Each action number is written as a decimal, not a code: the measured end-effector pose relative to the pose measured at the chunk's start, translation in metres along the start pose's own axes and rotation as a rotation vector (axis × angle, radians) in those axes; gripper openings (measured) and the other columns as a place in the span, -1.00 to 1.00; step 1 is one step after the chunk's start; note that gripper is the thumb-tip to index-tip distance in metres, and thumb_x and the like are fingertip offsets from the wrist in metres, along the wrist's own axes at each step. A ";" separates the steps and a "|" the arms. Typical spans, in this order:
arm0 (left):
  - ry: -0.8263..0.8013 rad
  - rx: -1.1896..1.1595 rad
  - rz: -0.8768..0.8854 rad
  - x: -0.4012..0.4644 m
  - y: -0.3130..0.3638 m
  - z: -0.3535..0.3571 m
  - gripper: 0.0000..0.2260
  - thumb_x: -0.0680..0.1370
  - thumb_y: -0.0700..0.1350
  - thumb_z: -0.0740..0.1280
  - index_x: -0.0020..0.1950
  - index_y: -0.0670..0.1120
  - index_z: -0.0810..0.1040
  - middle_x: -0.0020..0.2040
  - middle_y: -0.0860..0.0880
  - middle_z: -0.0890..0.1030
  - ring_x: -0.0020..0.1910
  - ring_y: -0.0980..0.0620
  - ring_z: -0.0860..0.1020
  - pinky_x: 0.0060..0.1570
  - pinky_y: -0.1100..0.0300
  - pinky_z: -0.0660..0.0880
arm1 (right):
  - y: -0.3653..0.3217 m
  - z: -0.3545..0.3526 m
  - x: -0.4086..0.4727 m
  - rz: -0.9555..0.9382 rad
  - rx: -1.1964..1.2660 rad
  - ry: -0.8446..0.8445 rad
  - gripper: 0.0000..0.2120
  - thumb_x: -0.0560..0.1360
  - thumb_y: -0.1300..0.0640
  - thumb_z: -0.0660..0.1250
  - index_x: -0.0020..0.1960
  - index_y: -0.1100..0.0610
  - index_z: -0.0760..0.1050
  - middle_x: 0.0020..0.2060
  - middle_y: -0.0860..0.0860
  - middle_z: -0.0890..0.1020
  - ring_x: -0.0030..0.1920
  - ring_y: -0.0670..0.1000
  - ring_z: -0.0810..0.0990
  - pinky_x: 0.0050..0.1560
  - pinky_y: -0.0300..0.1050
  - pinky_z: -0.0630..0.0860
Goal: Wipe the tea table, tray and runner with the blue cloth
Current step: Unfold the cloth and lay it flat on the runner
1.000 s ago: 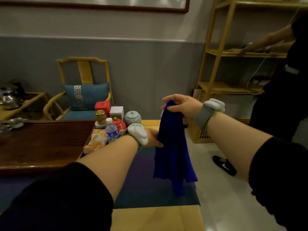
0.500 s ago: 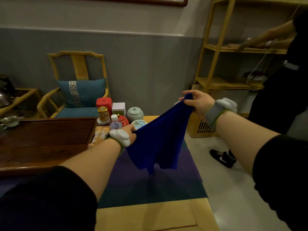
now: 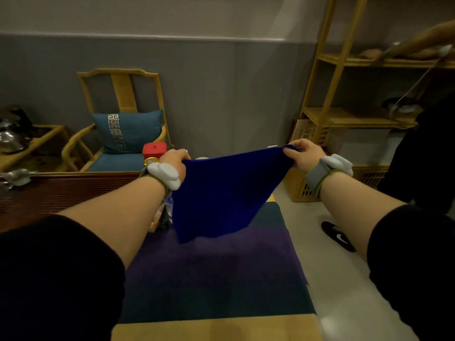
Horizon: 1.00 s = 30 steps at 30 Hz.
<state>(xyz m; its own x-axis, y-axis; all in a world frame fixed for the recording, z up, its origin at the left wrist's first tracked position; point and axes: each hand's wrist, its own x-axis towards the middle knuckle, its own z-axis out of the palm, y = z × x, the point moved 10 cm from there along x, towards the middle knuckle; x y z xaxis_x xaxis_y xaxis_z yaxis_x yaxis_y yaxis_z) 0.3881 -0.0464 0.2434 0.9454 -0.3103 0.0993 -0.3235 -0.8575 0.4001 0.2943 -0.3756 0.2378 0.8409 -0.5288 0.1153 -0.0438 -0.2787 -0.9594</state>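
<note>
Since a moment ago the blue cloth [image 3: 221,193] has been pulled out wider, so now it's stretched almost flat between the two hands instead of sagging in a bunch. One top corner is pinched by the left hand [image 3: 173,159], fingers curled tight on the fabric, and the other top corner is pinched the same way by the right hand [image 3: 304,155]. From the fingers the cloth hangs down to a loose lower edge, held up in the air and not touching anything. Right below that edge the runner [image 3: 216,279] is laid out, purple and dark teal, across the yellowish table [image 3: 216,328]. Off beyond the left fingers the dark wooden tray [image 3: 61,190] is seen, with a red tin [image 3: 154,150] just behind that hand. Further back a chair [image 3: 123,124] with a blue cushion is parked against the wall.
</note>
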 end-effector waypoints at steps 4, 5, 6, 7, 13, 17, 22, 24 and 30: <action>0.049 -0.041 0.032 -0.002 -0.006 0.010 -0.71 0.50 -0.35 0.15 0.10 -0.14 0.56 0.09 -0.17 0.57 -0.01 -0.13 0.51 -0.08 0.15 0.39 | 0.015 0.002 -0.009 0.013 0.061 -0.031 -0.91 0.49 0.26 0.37 -0.13 0.10 0.49 -0.27 0.01 0.57 -0.28 -0.03 0.56 -0.45 -0.33 0.52; 0.027 -0.056 0.026 -0.006 -0.010 0.016 -0.70 0.51 -0.34 0.14 0.11 -0.11 0.56 0.10 -0.15 0.58 0.02 -0.12 0.51 -0.06 0.17 0.38 | 0.024 0.005 -0.014 0.033 0.091 -0.045 -0.90 0.49 0.27 0.36 -0.13 0.11 0.49 -0.27 0.02 0.57 -0.27 -0.02 0.56 -0.44 -0.32 0.53; -0.009 -0.074 0.015 -0.012 -0.016 0.026 -0.70 0.51 -0.32 0.14 0.10 -0.07 0.55 0.10 -0.13 0.58 0.04 -0.11 0.52 -0.06 0.18 0.39 | 0.035 0.007 -0.021 0.058 0.120 -0.055 -0.89 0.49 0.29 0.35 -0.15 0.11 0.48 -0.27 0.04 0.57 -0.27 -0.01 0.55 -0.44 -0.32 0.54; -0.039 -0.081 0.009 -0.019 -0.021 0.036 -0.71 0.51 -0.31 0.14 0.10 -0.04 0.55 0.10 -0.12 0.58 0.04 -0.11 0.52 -0.07 0.18 0.41 | 0.047 0.009 -0.030 0.086 0.144 -0.062 -0.86 0.49 0.31 0.34 -0.17 0.11 0.48 -0.28 0.05 0.56 -0.28 0.00 0.54 -0.45 -0.32 0.53; -0.143 0.048 0.044 -0.076 -0.044 0.085 -0.74 0.54 -0.22 0.20 0.16 0.00 0.54 -0.02 0.01 0.52 -0.13 0.11 0.38 -0.29 0.42 0.22 | 0.132 0.023 -0.104 0.324 0.226 -0.123 -0.86 0.49 0.35 0.32 -0.17 0.14 0.48 -0.24 0.11 0.55 -0.25 0.05 0.54 -0.40 -0.27 0.56; -0.447 -0.040 -0.013 -0.122 -0.076 0.144 -0.76 0.55 -0.25 0.20 0.13 -0.01 0.52 0.09 -0.02 0.57 0.01 0.03 0.52 -0.06 0.34 0.44 | 0.170 0.032 -0.158 0.396 0.157 -0.160 -0.88 0.47 0.34 0.34 -0.18 0.16 0.51 -0.27 0.12 0.56 -0.25 0.09 0.52 -0.24 -0.10 0.52; -0.531 -0.060 -0.055 -0.154 -0.113 0.179 -0.79 0.54 -0.24 0.23 0.09 0.01 0.52 0.14 -0.03 0.56 0.03 0.04 0.50 -0.02 0.27 0.39 | 0.207 0.050 -0.200 0.511 0.165 -0.182 -0.87 0.49 0.34 0.32 -0.18 0.16 0.49 -0.26 0.11 0.55 -0.27 0.05 0.53 -0.38 -0.20 0.54; -0.551 -0.057 -0.073 -0.155 -0.122 0.190 -0.79 0.54 -0.24 0.24 0.09 0.01 0.52 0.13 -0.03 0.56 0.04 0.02 0.51 -0.02 0.26 0.39 | 0.224 0.056 -0.204 0.545 0.119 -0.189 -0.89 0.49 0.29 0.35 -0.17 0.13 0.52 -0.23 0.07 0.57 -0.23 0.04 0.55 -0.32 -0.15 0.53; -0.486 -0.091 -0.137 -0.127 -0.135 0.204 -0.79 0.55 -0.23 0.24 0.12 -0.03 0.54 0.11 -0.04 0.59 0.05 0.00 0.54 -0.03 0.28 0.39 | 0.267 0.070 -0.173 0.596 0.049 -0.189 -0.87 0.47 0.28 0.38 -0.20 0.09 0.55 -0.24 0.09 0.59 -0.22 0.10 0.55 -0.23 -0.03 0.53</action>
<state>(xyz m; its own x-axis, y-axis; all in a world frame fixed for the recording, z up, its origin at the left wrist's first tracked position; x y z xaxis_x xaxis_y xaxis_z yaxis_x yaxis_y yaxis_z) 0.3039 0.0250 -0.0095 0.8445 -0.3709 -0.3863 -0.1722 -0.8711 0.4599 0.1749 -0.3030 -0.0564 0.7604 -0.4302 -0.4865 -0.5137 0.0599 -0.8559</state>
